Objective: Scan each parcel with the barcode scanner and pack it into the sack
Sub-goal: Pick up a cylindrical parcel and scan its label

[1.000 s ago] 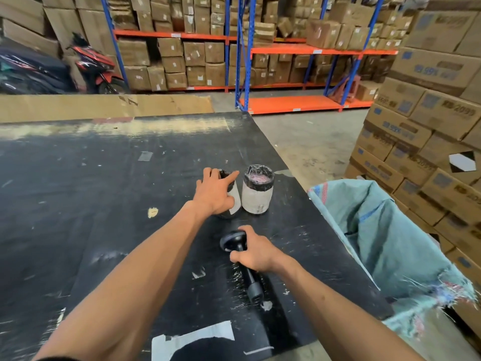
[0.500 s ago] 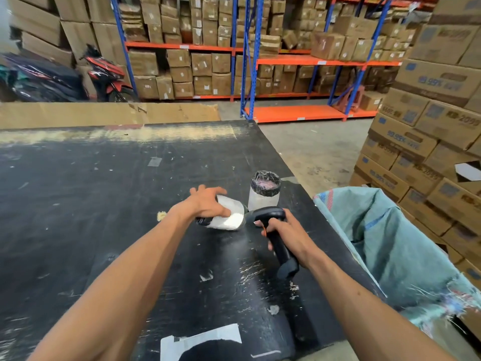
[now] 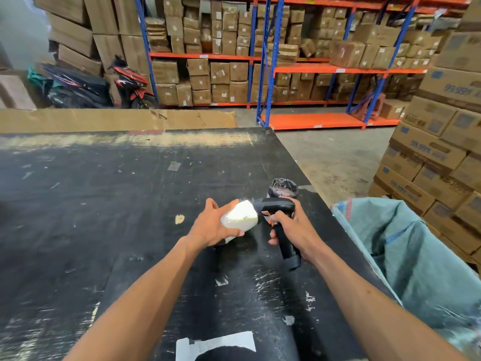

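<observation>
My left hand grips a small cylindrical parcel with a white label, tipped on its side just above the black table. My right hand holds the black barcode scanner by its handle, its head almost touching the parcel's label. A second parcel, wrapped in black plastic, stands upright on the table right behind the scanner. The open green woven sack hangs off the table's right edge.
Stacked cardboard boxes rise at the right behind the sack. Blue and orange racks full of cartons fill the back. A motorbike is parked at the back left. A cardboard sheet lines the table's far edge.
My left hand took the left parcel, tipped it over and lifted it. My right hand raised the scanner from the table and brought its head up to the parcel's label.
</observation>
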The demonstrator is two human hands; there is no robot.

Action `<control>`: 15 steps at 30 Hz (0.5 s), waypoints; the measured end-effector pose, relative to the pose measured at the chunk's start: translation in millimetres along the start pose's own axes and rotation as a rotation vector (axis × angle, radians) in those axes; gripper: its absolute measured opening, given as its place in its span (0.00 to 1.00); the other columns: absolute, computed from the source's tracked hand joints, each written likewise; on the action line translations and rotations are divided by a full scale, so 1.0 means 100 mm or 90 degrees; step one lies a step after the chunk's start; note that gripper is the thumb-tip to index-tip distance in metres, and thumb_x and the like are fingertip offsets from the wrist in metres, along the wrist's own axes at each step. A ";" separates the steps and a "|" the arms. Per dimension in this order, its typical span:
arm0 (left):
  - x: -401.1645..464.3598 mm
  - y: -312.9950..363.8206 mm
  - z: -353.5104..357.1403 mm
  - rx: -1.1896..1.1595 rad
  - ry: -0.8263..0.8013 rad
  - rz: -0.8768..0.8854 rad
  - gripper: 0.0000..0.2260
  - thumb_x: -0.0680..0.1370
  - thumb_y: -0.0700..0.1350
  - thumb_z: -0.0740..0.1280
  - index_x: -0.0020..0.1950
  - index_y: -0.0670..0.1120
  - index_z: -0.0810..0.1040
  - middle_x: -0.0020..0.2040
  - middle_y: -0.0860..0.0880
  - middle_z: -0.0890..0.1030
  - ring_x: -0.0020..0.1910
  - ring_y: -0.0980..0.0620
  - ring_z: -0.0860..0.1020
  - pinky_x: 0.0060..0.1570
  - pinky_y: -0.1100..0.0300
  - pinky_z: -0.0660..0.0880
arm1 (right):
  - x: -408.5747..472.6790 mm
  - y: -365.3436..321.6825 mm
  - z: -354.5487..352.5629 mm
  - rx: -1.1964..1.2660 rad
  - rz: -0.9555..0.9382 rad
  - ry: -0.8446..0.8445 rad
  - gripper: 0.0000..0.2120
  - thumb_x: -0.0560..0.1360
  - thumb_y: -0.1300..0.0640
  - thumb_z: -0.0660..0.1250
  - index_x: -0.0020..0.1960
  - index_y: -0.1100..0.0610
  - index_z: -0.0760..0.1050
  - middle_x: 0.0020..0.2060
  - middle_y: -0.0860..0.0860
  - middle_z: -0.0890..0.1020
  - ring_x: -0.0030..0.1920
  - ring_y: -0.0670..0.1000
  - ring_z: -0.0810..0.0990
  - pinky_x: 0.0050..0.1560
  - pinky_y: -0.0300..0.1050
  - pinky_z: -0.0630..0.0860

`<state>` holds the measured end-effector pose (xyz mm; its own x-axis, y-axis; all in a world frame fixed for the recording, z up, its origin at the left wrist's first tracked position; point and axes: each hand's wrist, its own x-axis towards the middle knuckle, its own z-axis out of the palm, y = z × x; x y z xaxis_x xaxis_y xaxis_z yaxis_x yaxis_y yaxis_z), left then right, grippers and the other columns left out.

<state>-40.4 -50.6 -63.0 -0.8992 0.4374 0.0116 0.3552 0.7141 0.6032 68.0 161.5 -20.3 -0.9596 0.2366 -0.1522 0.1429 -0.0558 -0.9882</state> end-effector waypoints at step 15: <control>0.15 0.04 -0.30 -0.113 0.076 0.002 0.29 0.67 0.53 0.80 0.67 0.66 0.78 0.59 0.53 0.73 0.60 0.49 0.75 0.58 0.53 0.76 | 0.05 -0.12 0.11 -0.167 -0.160 0.003 0.21 0.77 0.42 0.73 0.66 0.37 0.69 0.35 0.54 0.81 0.32 0.52 0.78 0.33 0.48 0.78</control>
<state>-60.3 -57.6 -36.8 -0.9258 0.3639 0.1023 0.3172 0.6008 0.7338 58.8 152.8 -8.7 -0.9718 0.2152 0.0965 -0.0394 0.2552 -0.9661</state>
